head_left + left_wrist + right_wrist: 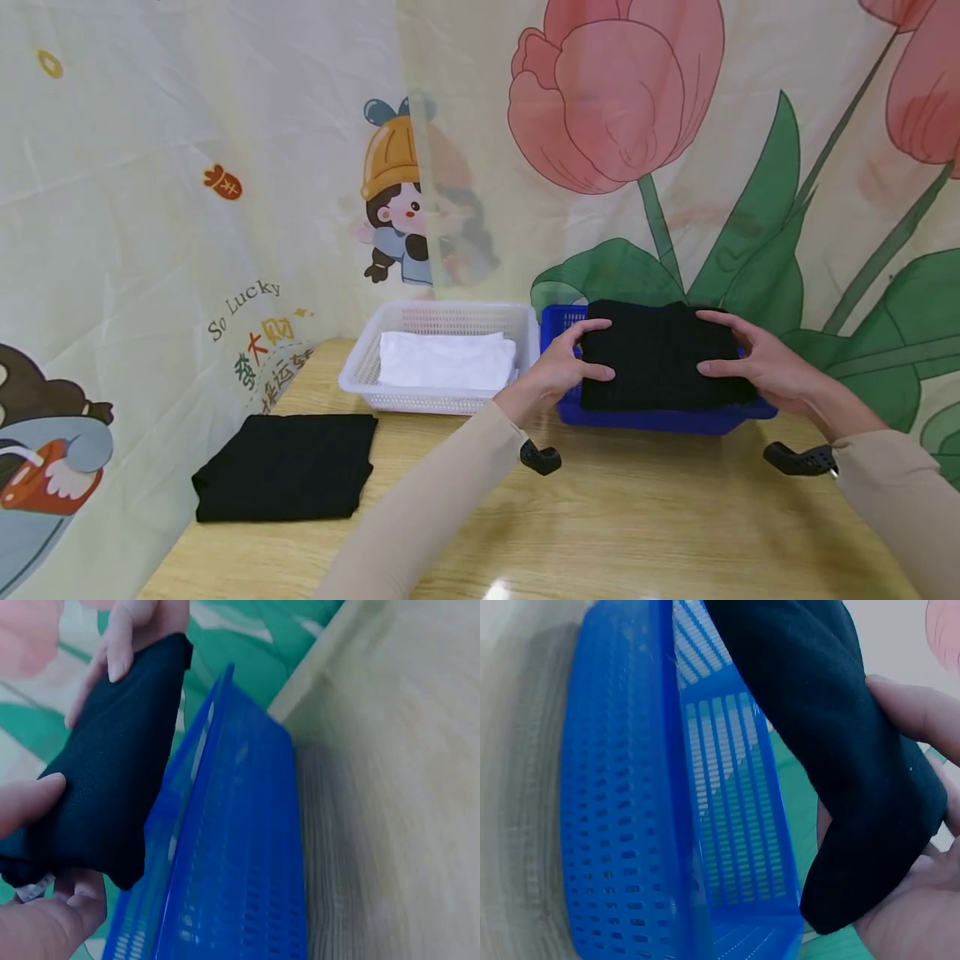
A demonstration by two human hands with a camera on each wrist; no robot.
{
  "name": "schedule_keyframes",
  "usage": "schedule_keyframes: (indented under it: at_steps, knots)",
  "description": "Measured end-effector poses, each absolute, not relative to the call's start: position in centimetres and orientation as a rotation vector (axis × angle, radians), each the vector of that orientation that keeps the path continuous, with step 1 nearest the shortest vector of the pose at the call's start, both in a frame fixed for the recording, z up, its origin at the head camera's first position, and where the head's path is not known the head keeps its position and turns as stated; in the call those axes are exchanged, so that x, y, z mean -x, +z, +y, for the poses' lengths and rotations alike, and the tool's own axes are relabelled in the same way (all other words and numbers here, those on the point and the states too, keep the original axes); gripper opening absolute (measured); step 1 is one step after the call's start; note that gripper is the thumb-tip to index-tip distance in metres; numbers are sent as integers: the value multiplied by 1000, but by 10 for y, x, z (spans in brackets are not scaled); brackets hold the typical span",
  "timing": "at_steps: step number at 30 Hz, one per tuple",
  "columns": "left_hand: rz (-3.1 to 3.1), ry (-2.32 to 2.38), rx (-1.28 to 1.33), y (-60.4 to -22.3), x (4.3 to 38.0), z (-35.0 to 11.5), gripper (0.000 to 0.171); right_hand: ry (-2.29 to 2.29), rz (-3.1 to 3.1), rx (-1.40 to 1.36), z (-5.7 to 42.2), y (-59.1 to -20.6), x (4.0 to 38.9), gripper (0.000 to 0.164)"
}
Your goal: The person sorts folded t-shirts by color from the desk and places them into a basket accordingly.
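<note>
Both hands hold a folded black cloth garment (663, 358) over the blue basket (645, 419). The left hand (557, 368) grips its left end between thumb and fingers, and the right hand (776, 371) grips the right end the same way. From the left wrist, the garment (112, 761) looks thick and layered, with a small pale tag (34, 888) near the left fingers. In the right wrist view the garment (840, 750) sags over the right fingers, above the blue basket's (622, 795) slotted walls. Its exact kind cannot be told.
Left of the blue basket stands a white basket (427, 403) with folded white cloth (446, 360) inside. Another folded black cloth (288, 467) lies on the wooden table (600, 517) at the left. A printed curtain (465, 50) hangs behind the baskets.
</note>
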State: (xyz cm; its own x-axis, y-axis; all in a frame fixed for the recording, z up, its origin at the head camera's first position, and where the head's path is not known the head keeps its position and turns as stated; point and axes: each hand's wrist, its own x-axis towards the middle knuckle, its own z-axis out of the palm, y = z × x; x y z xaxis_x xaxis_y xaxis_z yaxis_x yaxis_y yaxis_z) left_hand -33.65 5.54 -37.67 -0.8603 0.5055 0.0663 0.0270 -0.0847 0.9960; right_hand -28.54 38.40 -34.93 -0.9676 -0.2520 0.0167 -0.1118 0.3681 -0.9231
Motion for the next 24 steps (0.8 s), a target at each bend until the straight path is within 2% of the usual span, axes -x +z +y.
schedule_keyframes:
  at_steps: [12,24]
  knots:
    - [1937,2011,-474,-387,372,69,77,-1651,2497,308,395,-363,324,92]
    - [2166,1932,-323,-398,375,91,76,-1618,2488,266,408,-395,347,94]
